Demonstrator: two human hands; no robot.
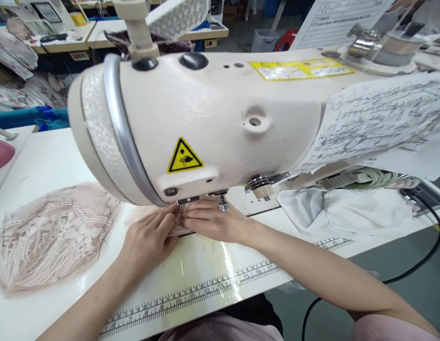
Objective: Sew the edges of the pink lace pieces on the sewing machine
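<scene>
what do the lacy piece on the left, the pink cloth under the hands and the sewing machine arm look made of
Lacy piece: probably matte lace over sheer mesh; it has openwork and see-through edges. Handled cloth: perhaps similar thin mesh, but mostly hidden. Sewing machine arm: likely metal with glossy cream paint, judging by highlights, though hard plastic is possible.

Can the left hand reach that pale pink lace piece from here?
Likely yes: the left hand lies just right of the pale pink lace piece, and nothing visible blocks the gap. It would have to leave the fabric under the sewing machine.
</scene>
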